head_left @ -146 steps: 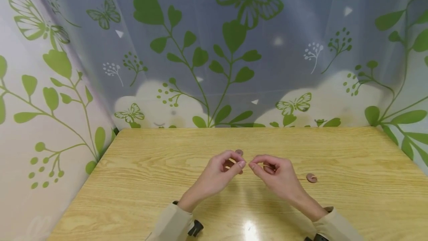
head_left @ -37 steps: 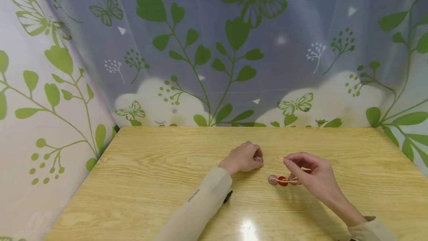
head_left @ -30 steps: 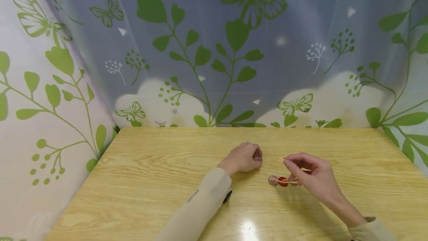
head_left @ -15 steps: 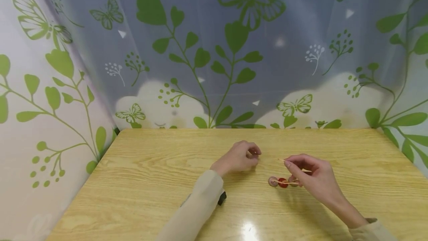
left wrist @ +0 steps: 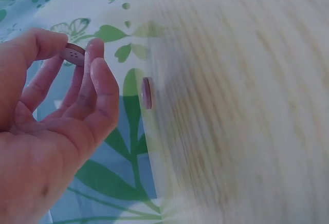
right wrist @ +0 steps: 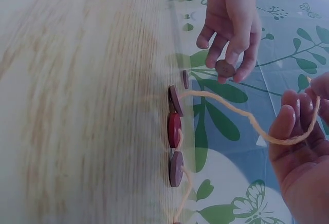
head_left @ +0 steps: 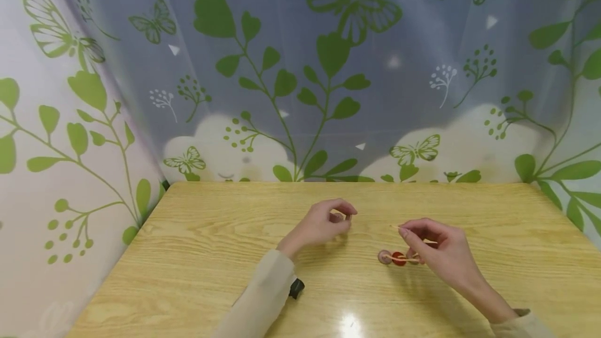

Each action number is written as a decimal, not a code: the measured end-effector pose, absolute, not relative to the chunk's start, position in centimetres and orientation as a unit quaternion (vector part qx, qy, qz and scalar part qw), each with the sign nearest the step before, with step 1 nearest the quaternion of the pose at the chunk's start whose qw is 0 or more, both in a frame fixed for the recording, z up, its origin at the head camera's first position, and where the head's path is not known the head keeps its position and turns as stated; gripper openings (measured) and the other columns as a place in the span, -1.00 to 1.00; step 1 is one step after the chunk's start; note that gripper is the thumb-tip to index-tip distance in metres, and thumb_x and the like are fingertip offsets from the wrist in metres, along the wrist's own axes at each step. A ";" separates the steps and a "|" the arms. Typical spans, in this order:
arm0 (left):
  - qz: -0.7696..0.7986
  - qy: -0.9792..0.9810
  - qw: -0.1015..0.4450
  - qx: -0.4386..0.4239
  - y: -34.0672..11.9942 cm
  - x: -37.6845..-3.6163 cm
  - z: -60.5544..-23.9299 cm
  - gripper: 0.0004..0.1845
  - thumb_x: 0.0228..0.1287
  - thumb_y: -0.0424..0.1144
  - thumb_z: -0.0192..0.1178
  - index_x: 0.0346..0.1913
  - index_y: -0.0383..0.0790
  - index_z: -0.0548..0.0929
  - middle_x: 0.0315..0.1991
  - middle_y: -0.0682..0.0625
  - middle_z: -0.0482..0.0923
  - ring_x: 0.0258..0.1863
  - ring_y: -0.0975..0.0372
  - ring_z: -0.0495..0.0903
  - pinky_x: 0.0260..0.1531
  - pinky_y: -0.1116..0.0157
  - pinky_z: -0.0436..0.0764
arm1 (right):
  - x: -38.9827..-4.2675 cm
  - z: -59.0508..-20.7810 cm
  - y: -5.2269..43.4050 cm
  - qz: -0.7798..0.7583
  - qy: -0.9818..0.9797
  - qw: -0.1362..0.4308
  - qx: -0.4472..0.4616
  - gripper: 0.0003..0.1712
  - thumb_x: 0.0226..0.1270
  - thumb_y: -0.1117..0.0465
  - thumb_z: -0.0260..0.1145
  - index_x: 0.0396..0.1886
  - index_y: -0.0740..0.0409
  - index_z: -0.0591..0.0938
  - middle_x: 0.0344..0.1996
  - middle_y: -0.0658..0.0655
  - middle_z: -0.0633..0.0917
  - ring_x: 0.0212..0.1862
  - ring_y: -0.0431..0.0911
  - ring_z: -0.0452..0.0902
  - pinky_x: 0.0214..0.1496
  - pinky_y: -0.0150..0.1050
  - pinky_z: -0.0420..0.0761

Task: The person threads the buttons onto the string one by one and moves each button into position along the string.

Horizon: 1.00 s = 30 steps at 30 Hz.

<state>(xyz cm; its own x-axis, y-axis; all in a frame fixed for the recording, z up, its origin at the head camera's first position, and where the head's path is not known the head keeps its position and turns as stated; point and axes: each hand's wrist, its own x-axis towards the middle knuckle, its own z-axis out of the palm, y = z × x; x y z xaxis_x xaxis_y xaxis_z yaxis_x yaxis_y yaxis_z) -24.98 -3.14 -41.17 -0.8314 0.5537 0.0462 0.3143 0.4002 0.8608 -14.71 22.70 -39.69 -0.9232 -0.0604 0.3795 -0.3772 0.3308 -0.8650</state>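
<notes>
Left hand [head_left: 324,223] is lifted just off the desk [head_left: 197,254], thumb and fingertips pinching a brownish button [left wrist: 72,55]; the right wrist view shows the same button [right wrist: 225,68] held at the fingertips. Right hand [head_left: 439,252] pinches a tan cord [right wrist: 241,118] between thumb and fingers, with the free end sticking out past the fingertips toward the left hand. Cord runs down to the desk through a row of three buttons: mauve [right wrist: 175,100], red [right wrist: 174,130], mauve [right wrist: 176,168]. In the head view that row [head_left: 396,258] lies flat just left of the right hand's lower fingers. One more button [right wrist: 185,79] sits loose on the desk beyond the row, under the left hand. Hands are apart, the threaded row between and below them. Leaf-print curtain [head_left: 300,67] behind the desk.
</notes>
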 end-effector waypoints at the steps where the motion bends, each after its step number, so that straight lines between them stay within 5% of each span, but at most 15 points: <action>1: 0.487 0.825 0.129 0.256 -3.3 -24.8 -41.1 -0.70 0.43 -0.25 0.19 0.16 -0.15 0.66 0.17 -0.08 0.65 0.00 0.23 0.66 -0.03 0.32 0.64 | -14.7 -39.7 22.7 0.562 -0.804 0.140 0.136 -0.86 0.42 0.37 0.35 -0.13 0.39 0.70 -0.37 -0.21 0.75 -0.49 -0.13 0.70 -0.52 -0.26 0.70; 7: 0.530 0.800 0.146 0.240 -4.1 -24.1 -40.7 -0.68 0.39 -0.26 0.27 0.16 -0.13 0.67 0.16 -0.16 0.64 -0.13 0.32 0.66 -0.15 0.36 0.63 | -14.5 -39.6 22.5 0.560 -0.806 0.139 0.134 -0.89 0.42 0.37 0.35 -0.13 0.32 0.72 -0.38 -0.20 0.75 -0.48 -0.15 0.69 -0.51 -0.27 0.70; 18: 0.544 0.793 0.128 0.243 -4.9 -22.8 -39.9 -0.68 0.37 -0.27 0.32 0.15 0.00 0.70 0.17 -0.14 0.67 -0.08 0.29 0.72 -0.10 0.36 0.71 | -14.2 -39.6 22.3 0.555 -0.808 0.137 0.141 -0.90 0.40 0.38 0.36 -0.14 0.28 0.74 -0.33 -0.21 0.77 -0.41 -0.30 0.66 -0.47 -0.31 0.70; 30: 0.561 0.780 0.123 0.248 -5.2 -21.4 -39.1 -0.68 0.36 -0.29 0.33 0.13 0.01 0.68 0.06 0.03 0.67 -0.11 0.29 0.72 -0.12 0.35 0.73 | -14.4 -39.6 21.9 0.542 -0.813 0.140 0.158 -0.89 0.41 0.37 0.35 -0.14 0.20 0.75 -0.30 -0.21 0.77 -0.40 -0.31 0.63 -0.52 -0.35 0.63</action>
